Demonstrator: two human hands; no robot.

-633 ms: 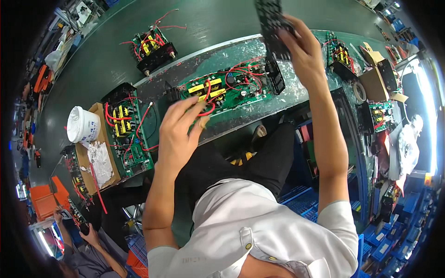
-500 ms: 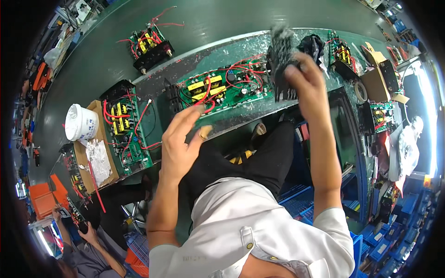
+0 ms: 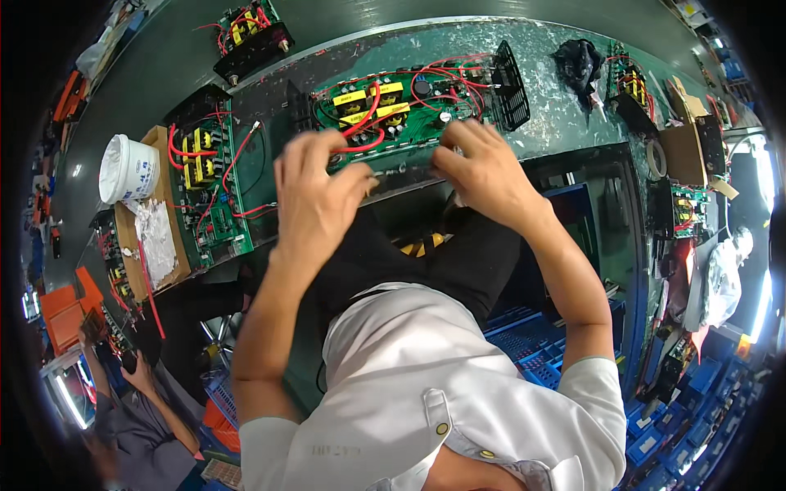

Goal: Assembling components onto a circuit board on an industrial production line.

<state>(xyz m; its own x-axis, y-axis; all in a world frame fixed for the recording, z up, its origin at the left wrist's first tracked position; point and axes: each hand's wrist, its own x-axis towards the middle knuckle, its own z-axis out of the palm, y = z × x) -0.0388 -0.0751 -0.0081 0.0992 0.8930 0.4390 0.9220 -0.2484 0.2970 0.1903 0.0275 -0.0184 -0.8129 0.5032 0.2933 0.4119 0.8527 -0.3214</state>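
A green circuit board [image 3: 413,135] with yellow-wrapped transformers and red wires lies along the bench. A black slotted end panel [image 3: 511,86] stands upright at its right end. My left hand [image 3: 318,192] is at the board's front left, fingers bent and thumb apart, with nothing visible in it. At the front right edge, my right hand [image 3: 491,173] has its fingers curled in towards the thumb. Whatever those fingertips hold, if anything, is hidden. Crumpled black plastic [image 3: 579,69] lies to the right of the end panel.
On the left are another wired board [image 3: 205,176], a white tub [image 3: 129,170] and a cardboard box [image 3: 184,245]. A further unit [image 3: 252,41] sits at the back. Boards, a tape roll [image 3: 656,158] and cardboard [image 3: 682,155] are at right. A co-worker's hand [image 3: 141,372] shows lower left.
The black end panel has left my right hand and now stands at the board's right end. My right hand has come down and left to the board's front edge. The view has shifted slightly.
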